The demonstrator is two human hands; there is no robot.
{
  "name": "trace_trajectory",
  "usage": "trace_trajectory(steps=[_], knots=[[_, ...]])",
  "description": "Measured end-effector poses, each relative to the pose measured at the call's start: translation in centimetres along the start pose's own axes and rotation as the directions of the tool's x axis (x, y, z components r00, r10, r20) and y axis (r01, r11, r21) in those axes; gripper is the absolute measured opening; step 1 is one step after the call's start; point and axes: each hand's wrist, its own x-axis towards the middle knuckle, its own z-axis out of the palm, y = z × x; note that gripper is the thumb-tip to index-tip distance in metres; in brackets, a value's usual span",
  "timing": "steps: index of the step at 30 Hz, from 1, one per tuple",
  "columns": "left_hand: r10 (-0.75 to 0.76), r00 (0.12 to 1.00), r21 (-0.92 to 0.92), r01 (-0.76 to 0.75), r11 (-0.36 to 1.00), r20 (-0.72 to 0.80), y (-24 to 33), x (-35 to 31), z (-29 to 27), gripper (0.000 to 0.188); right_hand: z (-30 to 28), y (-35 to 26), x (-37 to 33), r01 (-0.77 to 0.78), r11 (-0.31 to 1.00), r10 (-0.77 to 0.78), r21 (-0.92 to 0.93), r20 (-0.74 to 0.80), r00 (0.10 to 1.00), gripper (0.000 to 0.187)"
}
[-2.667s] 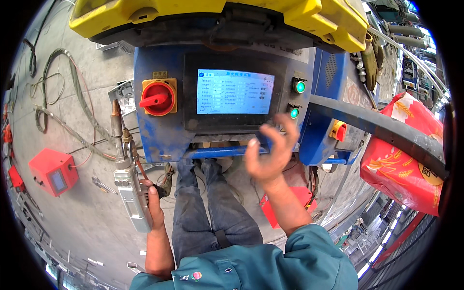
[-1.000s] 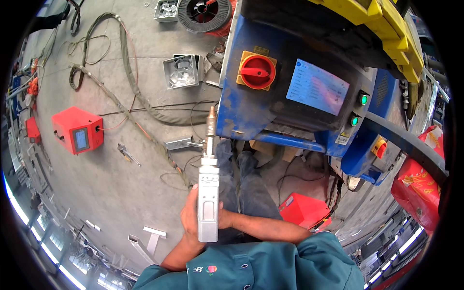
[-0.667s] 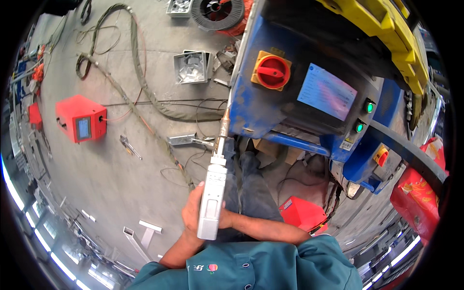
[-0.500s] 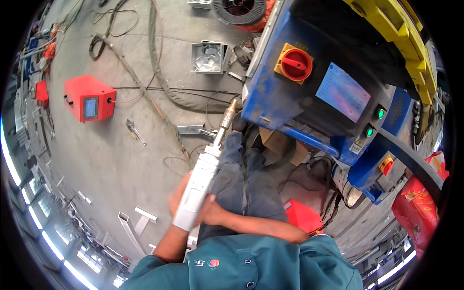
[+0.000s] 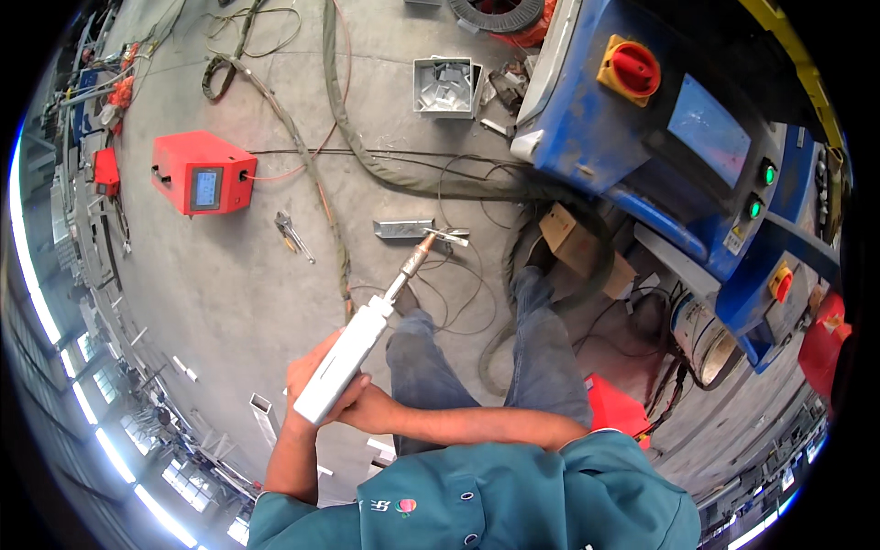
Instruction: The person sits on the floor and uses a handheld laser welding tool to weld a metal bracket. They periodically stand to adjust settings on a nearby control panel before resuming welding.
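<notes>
A white welding gun [image 5: 344,359] with a copper-coloured nozzle slants up and to the right in front of my body. My left hand [image 5: 304,371] is closed around its body from the left side, most of the fingers hidden behind it. From the right, my right hand [image 5: 365,403] reaches across and grips the gun near its rear end, the thumb showing along its edge. In the picture the nozzle tip overlaps small bright metal strips [image 5: 449,237] beside a grey metal channel piece [image 5: 401,229] on the floor; I cannot tell whether it touches them.
A red box with a small screen [image 5: 209,174] stands on the left, pliers [image 5: 295,238] nearby. Hoses [image 5: 367,170] and cables cross the floor. A metal bin of offcuts [image 5: 445,89] lies ahead. The blue machine [image 5: 596,137], a cardboard box [image 5: 573,240] and a bucket [image 5: 701,344] are right.
The gun has swung lower and to the left, its nozzle now over the metal pieces. My legs have moved apart, and the view has shifted so the blue machine sits farther right.
</notes>
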Motion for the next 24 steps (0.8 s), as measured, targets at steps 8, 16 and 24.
trace_trajectory(steps=[8,16,24], knots=[[0.094,0.995,0.012,-0.094,0.995,0.014,-20.7,0.4,4.3,0.065,4.1,9.4,9.5,-0.299,0.953,0.279,-0.053,-0.240,0.930,0.071],[-0.041,0.999,0.198,0.041,0.979,-0.001,-40.5,-1.2,16.5,0.070,2.8,17.9,16.4,-0.447,0.881,0.374,-0.158,-0.347,0.860,0.060],[0.099,0.966,0.361,-0.182,0.914,0.238,-46.6,0.4,28.3,0.064,1.2,26.7,17.1,-0.325,0.784,0.257,-0.530,-0.200,0.946,0.036]])
